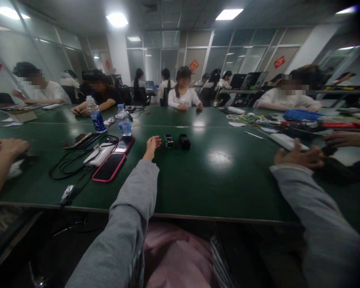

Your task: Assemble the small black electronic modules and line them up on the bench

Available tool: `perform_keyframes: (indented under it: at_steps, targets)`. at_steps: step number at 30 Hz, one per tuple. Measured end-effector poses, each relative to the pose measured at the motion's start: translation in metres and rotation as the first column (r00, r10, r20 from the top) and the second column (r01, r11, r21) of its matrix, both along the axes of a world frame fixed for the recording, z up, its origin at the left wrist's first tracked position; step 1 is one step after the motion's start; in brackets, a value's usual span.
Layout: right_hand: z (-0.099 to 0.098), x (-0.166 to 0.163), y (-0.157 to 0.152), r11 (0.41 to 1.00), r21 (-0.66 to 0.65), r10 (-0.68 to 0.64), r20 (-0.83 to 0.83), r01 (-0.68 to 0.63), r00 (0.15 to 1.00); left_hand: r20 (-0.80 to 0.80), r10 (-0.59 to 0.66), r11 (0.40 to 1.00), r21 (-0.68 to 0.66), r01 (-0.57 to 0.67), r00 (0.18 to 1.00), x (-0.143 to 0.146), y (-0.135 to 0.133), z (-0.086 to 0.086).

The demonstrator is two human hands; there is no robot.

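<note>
My left hand (pixel 152 147), in a grey sleeve, reaches over the green table (pixel 192 184) with its fingers stretched out and nothing in them. Just right of its fingertips stands a small silver and dark device (pixel 169 141); a narrow gap appears to separate them. Beside that device is a black box-shaped one (pixel 185 142). Far to the right, my right hand (pixel 298 156) has its fingers spread, close to a long white object (pixel 288 141). Whether it touches that object I cannot tell.
Left of my left arm lie a pink-edged phone (pixel 109 167), another phone (pixel 124 144), a white power bank (pixel 100 154) and black cables (pixel 58 166). Two bottles (pixel 96 116) stand behind them. Tangled wires (pixel 258 119) and a blue object (pixel 303 115) lie at right. Other people sit around the table.
</note>
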State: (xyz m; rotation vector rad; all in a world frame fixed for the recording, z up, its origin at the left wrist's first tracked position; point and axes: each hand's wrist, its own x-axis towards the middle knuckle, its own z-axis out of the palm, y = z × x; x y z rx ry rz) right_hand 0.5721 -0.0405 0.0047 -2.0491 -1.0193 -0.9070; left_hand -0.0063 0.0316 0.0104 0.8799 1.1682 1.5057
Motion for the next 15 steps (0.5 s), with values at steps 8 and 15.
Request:
perform_keyframes:
  at_steps: [8, 15]
  targets:
    - [0.014, -0.243, 0.044, 0.862, -0.236, 0.462, 0.005, -0.447, 0.887, -0.004, 0.003, 1.000, 0.014, -0.003, 1.000, 0.001, 0.001, -0.001]
    - [-0.002, -0.344, 0.051, 0.533, -0.478, 0.742, -0.133, -0.698, 0.657, -0.013, -0.015, 0.999, 0.031, 0.016, 1.000, 0.001, 0.006, -0.006]
